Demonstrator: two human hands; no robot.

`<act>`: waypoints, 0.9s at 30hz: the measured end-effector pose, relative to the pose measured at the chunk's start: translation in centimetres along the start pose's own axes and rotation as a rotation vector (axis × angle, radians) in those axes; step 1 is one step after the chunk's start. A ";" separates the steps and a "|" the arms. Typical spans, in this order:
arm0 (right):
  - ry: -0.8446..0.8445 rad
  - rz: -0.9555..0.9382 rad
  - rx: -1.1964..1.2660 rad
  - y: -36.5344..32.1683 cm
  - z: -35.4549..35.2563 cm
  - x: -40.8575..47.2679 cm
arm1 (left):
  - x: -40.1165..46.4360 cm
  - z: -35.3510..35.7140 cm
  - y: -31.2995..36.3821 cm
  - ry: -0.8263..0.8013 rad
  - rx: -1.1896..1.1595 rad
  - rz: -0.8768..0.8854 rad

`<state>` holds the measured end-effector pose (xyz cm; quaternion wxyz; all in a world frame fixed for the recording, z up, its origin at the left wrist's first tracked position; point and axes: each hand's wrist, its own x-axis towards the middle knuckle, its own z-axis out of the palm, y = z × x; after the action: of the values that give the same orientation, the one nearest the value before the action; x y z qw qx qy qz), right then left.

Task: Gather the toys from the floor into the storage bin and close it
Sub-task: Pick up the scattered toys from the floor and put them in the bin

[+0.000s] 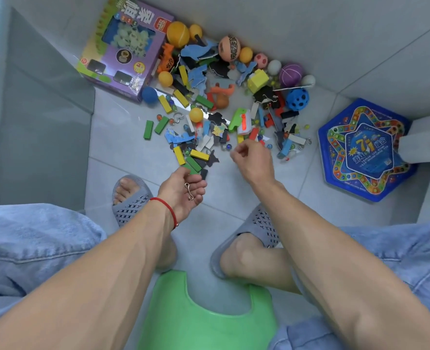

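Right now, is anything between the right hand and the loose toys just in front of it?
Nothing visible. The right hand hovers at the near edge of the toy pile, with only bare floor tile beneath.

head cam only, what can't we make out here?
- Storage bin: not in the head view, so open or closed is unknown.
- Right hand: fingers curled, back toward camera; any pinched piece is hidden.
- Left hand: shows a metal ring puzzle; anything else it holds is unclear.
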<state>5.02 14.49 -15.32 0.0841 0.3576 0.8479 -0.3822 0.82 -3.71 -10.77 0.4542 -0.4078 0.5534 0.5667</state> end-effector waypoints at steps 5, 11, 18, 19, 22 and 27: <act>0.071 -0.008 -0.393 3.5 -1.0 2.6 | 0.1 0.3 -0.3 -0.043 0.021 -0.005; -0.101 -0.328 -0.330 0.7 3.2 0.7 | 0.5 -1.0 -0.3 0.090 -0.016 0.023; -0.011 -0.158 -0.359 -1.0 8.3 -1.4 | 0.3 -2.7 -0.7 0.155 -0.040 0.017; -0.018 -0.164 -0.376 -0.5 8.2 -1.2 | 0.2 -2.7 -0.7 0.147 -0.042 0.021; -0.019 -0.210 -0.427 1.4 7.5 -1.6 | -0.1 -2.7 -0.7 0.131 -0.044 0.032; -0.002 -0.154 -0.397 3.1 7.2 -3.0 | 0.1 -3.4 -1.0 0.146 -0.043 0.027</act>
<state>8.29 9.15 -20.91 0.1241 0.2677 0.9314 -0.2132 1.62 -7.08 -11.26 0.3961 -0.4503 0.5781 0.5533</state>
